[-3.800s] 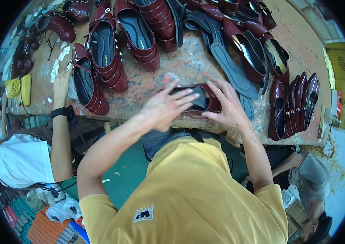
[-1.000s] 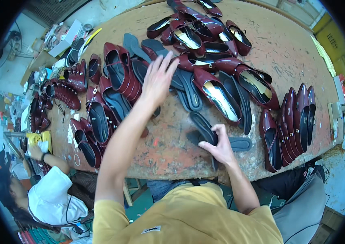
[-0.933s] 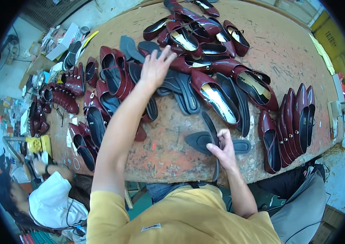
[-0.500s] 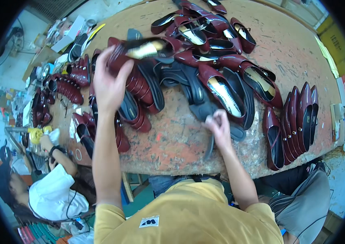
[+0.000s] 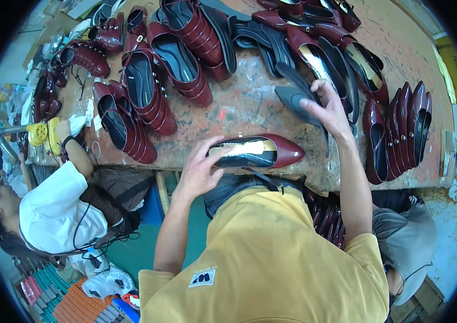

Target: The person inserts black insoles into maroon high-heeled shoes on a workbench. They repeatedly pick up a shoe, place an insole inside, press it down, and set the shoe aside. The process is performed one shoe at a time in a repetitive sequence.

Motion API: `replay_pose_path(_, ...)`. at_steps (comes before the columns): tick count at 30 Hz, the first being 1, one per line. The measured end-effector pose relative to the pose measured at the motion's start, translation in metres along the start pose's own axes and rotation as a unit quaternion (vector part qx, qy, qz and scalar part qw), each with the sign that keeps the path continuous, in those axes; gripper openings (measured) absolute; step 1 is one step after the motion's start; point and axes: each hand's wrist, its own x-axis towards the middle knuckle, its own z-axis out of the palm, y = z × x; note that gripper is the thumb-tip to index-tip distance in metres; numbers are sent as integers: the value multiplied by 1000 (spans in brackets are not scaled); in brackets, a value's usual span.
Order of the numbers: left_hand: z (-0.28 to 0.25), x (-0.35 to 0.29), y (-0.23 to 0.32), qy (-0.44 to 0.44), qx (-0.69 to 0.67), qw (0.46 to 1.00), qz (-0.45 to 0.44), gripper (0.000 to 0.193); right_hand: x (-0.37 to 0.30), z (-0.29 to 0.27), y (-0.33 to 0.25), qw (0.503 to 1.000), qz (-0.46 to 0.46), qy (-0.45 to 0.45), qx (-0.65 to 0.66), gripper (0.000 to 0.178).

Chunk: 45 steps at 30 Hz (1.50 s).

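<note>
At the near table edge lies a glossy burgundy pointed shoe [image 5: 289, 151], its toe toward the right and a pale gold lining showing inside. My left hand [image 5: 199, 168] grips it at the heel, fingers reaching over into the opening. The shoe's thin strap hangs loose over the edge. Farther right, my right hand [image 5: 328, 109] is closed with thumb and fingers on a dark grey insole [image 5: 289, 97]. Part of that insole is hidden by the hand. Beyond it, another burgundy shoe [image 5: 314, 58] stands open among more insoles [image 5: 261, 39].
Strapped burgundy shoes [image 5: 141, 89] stand left of centre. Upright shoes [image 5: 401, 126] are lined up at the right. Shoes are heaped at the back. A person in a white shirt [image 5: 59, 210] works at the left, and another person's grey-clad leg [image 5: 406, 242] is at right.
My left hand has brought the burgundy shoe from above the far pile down to the near edge. My right hand has taken hold of an insole. The view has shifted.
</note>
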Motion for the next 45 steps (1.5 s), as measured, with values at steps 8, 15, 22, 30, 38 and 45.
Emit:
replay_pose_path(8, 19, 16, 9, 59, -31, 998, 4, 56, -51, 30, -38, 913, -102, -220, -329, 26)
replay_pose_path(15, -2, 18, 18, 57, -51, 987, -141, 55, -41, 98, -15, 890, -151, -247, -352, 29)
replay_pose_path(22, 1, 17, 18, 52, -66, 987, -136, 59, -43, 122, 8, 885, -186, -236, -356, 27)
replay_pose_path(30, -5, 18, 26, -79, 239, 966, 56, 49, -41, 128, -6, 815, -195, -278, -469, 36)
replay_pose_path(38, 0, 36, 17, -144, 287, 938, 130, 62, -60, 90, -14, 807, -74, -158, -564, 57)
replay_pose_path(45, 23, 54, 18, -196, 305, 921, 142, 88, -88, 54, -14, 970, 62, 37, -231, 50)
